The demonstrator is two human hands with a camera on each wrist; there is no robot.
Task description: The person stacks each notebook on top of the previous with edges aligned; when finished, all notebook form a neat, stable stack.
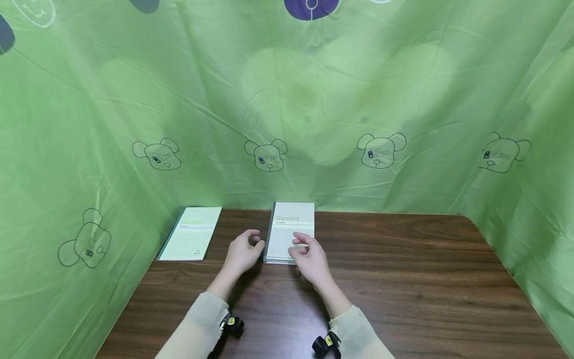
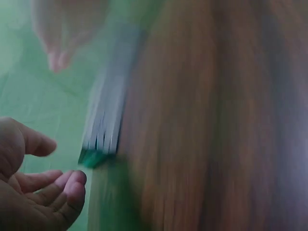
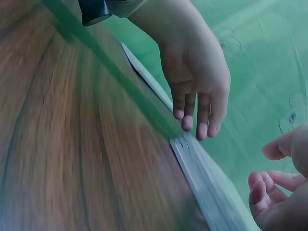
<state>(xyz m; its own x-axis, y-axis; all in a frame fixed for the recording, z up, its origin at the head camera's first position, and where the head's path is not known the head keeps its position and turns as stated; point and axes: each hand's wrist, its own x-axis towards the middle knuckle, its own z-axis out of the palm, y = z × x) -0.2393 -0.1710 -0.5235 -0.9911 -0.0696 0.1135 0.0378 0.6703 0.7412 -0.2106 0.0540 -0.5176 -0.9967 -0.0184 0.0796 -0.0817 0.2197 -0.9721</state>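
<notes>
A small stack of notebooks [image 1: 291, 224] with white, lined "Gambit" covers lies at the middle of the table's far edge. Just off its left, spine side is my left hand [image 1: 242, 253], fingers loosely bent and holding nothing. My right hand [image 1: 311, 262] hovers over the stack's lower right part, its thumb and fingers apart with nothing between them. From the left wrist, the layered edge of the stack [image 2: 108, 106] shows blurred beyond the fingers. In the right wrist view, the left hand [image 3: 197, 82] hangs with fingers pointing down near one end of the stack [image 3: 207, 187].
Farther left, a similar notebook [image 1: 190, 237] with a green title lies at the table's corner. The brown wooden table [image 1: 426, 279] extends to the right. A green curtain [image 1: 323, 109] with bear drawings surrounds its back and sides.
</notes>
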